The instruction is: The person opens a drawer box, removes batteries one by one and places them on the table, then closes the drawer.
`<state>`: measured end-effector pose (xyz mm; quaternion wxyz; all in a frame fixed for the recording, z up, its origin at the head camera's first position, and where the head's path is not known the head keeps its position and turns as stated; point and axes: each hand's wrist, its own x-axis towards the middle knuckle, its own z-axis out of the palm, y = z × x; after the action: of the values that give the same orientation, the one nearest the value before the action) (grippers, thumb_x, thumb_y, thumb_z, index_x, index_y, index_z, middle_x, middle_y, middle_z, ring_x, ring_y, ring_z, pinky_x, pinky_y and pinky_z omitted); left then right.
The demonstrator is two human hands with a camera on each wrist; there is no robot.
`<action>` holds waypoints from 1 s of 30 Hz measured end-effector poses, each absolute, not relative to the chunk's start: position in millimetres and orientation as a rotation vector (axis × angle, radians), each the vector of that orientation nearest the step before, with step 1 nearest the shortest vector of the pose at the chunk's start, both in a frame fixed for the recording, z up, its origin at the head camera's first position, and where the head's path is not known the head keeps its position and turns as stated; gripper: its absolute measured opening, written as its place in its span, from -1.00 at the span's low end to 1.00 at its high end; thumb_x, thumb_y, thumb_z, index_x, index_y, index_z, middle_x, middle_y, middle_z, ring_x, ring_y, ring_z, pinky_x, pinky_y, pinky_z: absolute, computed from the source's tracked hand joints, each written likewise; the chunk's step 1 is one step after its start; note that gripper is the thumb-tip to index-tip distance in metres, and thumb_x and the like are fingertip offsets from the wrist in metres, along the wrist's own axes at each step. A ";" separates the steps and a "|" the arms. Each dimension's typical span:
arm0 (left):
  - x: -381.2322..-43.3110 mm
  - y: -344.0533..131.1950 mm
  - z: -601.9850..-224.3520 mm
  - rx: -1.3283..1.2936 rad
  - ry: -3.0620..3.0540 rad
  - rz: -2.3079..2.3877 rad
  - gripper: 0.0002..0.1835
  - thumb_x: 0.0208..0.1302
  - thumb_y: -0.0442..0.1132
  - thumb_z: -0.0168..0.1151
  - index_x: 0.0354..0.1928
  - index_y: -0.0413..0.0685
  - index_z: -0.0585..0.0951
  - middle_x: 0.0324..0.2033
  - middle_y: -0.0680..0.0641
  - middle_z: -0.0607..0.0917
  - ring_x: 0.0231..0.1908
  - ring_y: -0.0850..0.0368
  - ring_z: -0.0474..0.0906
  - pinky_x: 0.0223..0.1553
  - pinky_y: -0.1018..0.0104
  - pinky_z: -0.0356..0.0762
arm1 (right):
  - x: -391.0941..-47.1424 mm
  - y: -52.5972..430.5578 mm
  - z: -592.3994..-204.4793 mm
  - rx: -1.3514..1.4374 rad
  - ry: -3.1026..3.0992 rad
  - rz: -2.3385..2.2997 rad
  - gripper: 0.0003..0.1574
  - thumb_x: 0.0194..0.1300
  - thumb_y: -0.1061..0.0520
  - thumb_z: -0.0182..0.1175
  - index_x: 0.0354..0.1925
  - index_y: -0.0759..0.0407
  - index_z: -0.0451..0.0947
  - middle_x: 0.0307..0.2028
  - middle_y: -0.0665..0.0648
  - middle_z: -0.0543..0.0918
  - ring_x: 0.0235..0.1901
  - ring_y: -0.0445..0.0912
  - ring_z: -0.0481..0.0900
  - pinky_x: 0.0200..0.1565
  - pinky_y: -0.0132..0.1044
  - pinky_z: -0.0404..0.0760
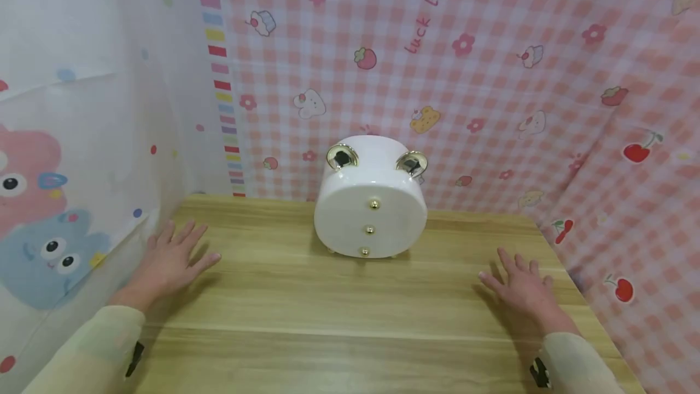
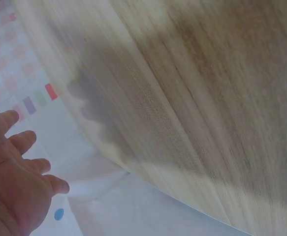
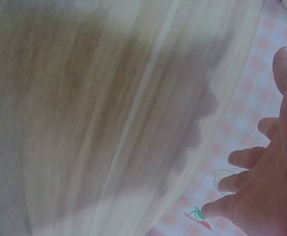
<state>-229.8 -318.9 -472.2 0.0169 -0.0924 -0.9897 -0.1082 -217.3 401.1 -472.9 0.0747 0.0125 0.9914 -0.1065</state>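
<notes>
Pale sleeves [image 1: 87, 345] come in nearest, one on each side of and well in front of the white rounded box [image 1: 350, 217], which serves as landmark. It stands on the table [image 1: 328, 303], close before the pink checked cloth [image 1: 355, 96], its front face toward the person. Its broader axis looks to run sideways, roughly along the line from one hand to the other; three gold studs [image 1: 370, 230] go down its face and two gold-rimmed ears [image 1: 343, 157] sit on top.

From the box, the left hand [image 1: 169, 263] is well off to its left and a little forward; the right hand [image 1: 525, 289] is off to its right and further forward. By my judgement the right is slightly nearer, so the box lies inward and ahead of both. Both hands are spread wide, fingers apart, holding nothing; their separate shadows suggest they are raised above the table.
</notes>
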 end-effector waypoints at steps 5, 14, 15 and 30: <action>-230.5 -316.3 -473.2 -0.302 -3.030 -0.398 -0.03 0.55 0.38 0.07 0.60 -0.31 0.27 0.53 -0.54 0.29 0.50 -0.68 0.12 0.45 -0.64 0.08 | -218.4 401.0 -473.9 -0.016 3.013 -0.313 0.25 0.56 -0.54 -0.05 0.69 0.32 -0.08 0.55 0.73 0.03 0.48 0.76 -0.05 0.37 0.75 0.04; -233.8 -317.3 -473.9 -0.239 -2.943 -0.568 -0.21 0.57 0.25 0.17 0.46 -0.31 0.48 0.36 -0.49 0.56 0.35 -0.56 0.44 0.34 -0.51 0.41 | -220.5 400.8 -471.0 -0.019 3.094 -0.502 0.08 0.59 -0.43 0.06 0.51 0.47 0.29 0.38 0.60 0.49 0.30 0.53 0.52 0.21 0.45 0.56; -233.5 -316.7 -473.2 -0.233 -2.944 -0.574 -0.22 0.57 0.26 0.16 0.45 -0.30 0.49 0.36 -0.49 0.56 0.35 -0.55 0.44 0.33 -0.51 0.41 | -220.3 400.5 -470.1 -0.010 3.094 -0.509 0.06 0.59 -0.43 0.05 0.48 0.46 0.33 0.34 0.58 0.54 0.26 0.50 0.57 0.17 0.42 0.60; -230.5 -293.6 -460.1 -0.255 -2.927 -0.659 -0.32 0.60 0.19 0.16 0.43 -0.24 0.54 0.34 -0.35 0.64 0.19 -0.45 0.65 0.16 -0.39 0.61 | -216.5 388.6 -452.8 0.001 3.029 -0.612 -0.04 0.61 -0.42 0.04 0.36 0.43 0.50 0.18 0.50 0.69 0.09 0.34 0.71 0.01 0.24 0.71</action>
<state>-230.5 -293.6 -460.1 0.0651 -0.0846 -0.9700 -0.2184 -216.5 388.6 -452.8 0.0257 0.0004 0.9799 -0.1981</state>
